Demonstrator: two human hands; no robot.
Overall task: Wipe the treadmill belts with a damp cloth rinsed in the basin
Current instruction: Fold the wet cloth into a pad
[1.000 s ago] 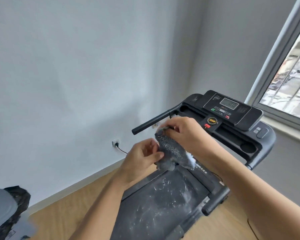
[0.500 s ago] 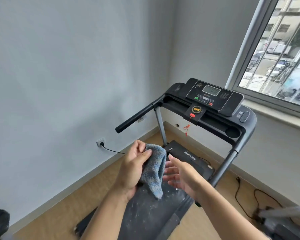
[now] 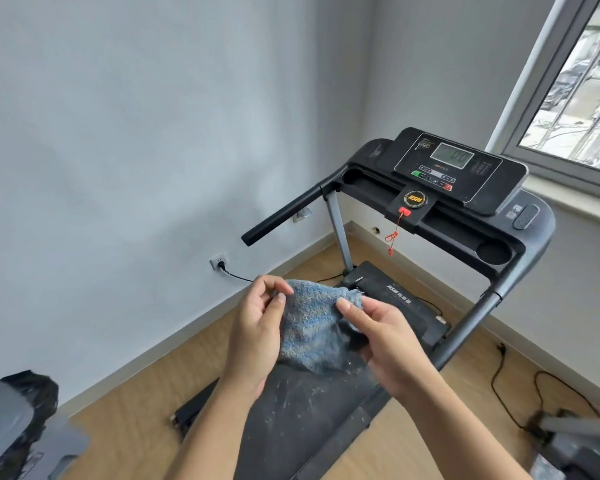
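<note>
Progress. The belt point(image 3: 302, 410) is not clean: its near part shows white specks and streaks all over the dark surface. Dust or dried residue, I cannot tell which. No wet track shows on it. Judgement: wiping of this belt is not begun, or barely, so most of the job is left. The task says belts, plural. A grey frame point(image 3: 568, 441) at the near right edge may be a second machine, but it is too blurred to say. The basin is not in view, so I cannot confirm that the cloth was rinsed.

Cloth point(image 3: 309, 323). It is blue-grey terry with a thick pile, bunched and partly spread, and hangs slack at its lower edge. It is held in the air between both hands, above the middle of the belt and apart from it. There is a dark patch on the right side of the cloth — dirt or shadow, undecided. It may be damp, but nothing in the pile settles it.

Grip. The left hand point(image 3: 257, 327) pinches the left edge, thumb against curled fingers. The right hand point(image 3: 385, 337) holds the right edge with its thumb on top and its fingers under the fabric, out of sight. Both are clamped on the cloth. Judgement: the hands look to be opening or refolding it to get a flat wiping face.

The console point(image 3: 454, 168) is far right, with a red cord point(image 3: 394, 233) hanging below it.
</note>
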